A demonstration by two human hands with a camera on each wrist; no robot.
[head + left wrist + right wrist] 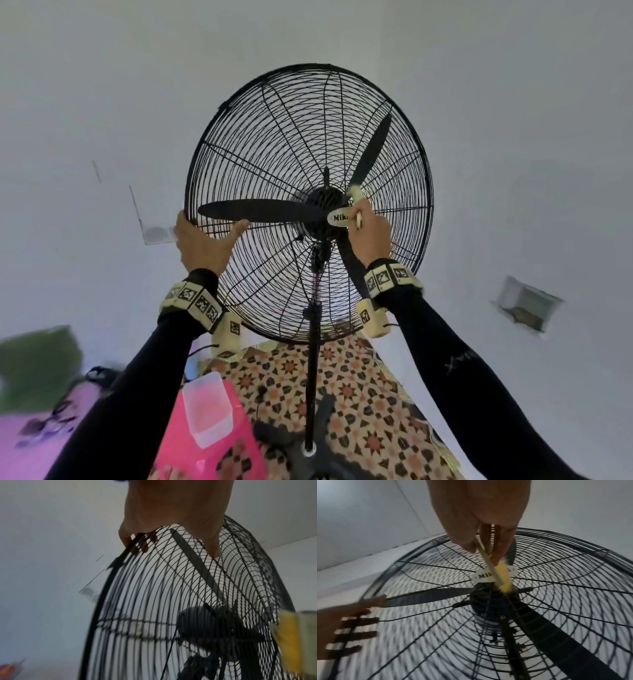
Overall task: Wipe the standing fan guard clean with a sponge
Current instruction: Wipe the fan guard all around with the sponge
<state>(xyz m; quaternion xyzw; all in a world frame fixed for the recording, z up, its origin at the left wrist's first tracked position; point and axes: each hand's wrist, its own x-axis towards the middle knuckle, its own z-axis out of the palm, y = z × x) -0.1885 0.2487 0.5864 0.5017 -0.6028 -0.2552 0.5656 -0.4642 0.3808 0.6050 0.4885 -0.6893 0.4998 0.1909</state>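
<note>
**A:** Where is this?

**B:** A room with plain pale walls (102, 85). A patterned floor (359, 404) of star tiles carries the fan's pole (312, 359) and dark base. A pink stool (212, 442) stands to the left with a clear tub (207, 407) on it.

**A:** And the fan guard?

**B:** The guard (274, 137), a round black wire cage, fills the middle of the head view, with the blades (260, 210) inside. The left hand (202, 241) grips its left rim, thumb laid across the front wires. The right hand (370, 233) is at the hub, clamped on a sponge (354, 192) pressed against the guard's centre, right beside the oval badge (337, 219).

**A:** What do the wrist cameras add?

**B:** The left wrist view shows the fingers (147, 545) curled in behind the wires, which the head view hides. The right wrist view shows the sponge as a thin pale edge with a yellow face, pinched between fingers and thumb, crossing the badge so only "Mi" reads clearly.

**A:** Anything unclear?

**B:** A green shape (37, 363) at the left edge and a box-like fitting (527, 303) on the right wall are too blurred to name. The base is cut off at the frame's bottom, and the wrist views are smeared.
</note>
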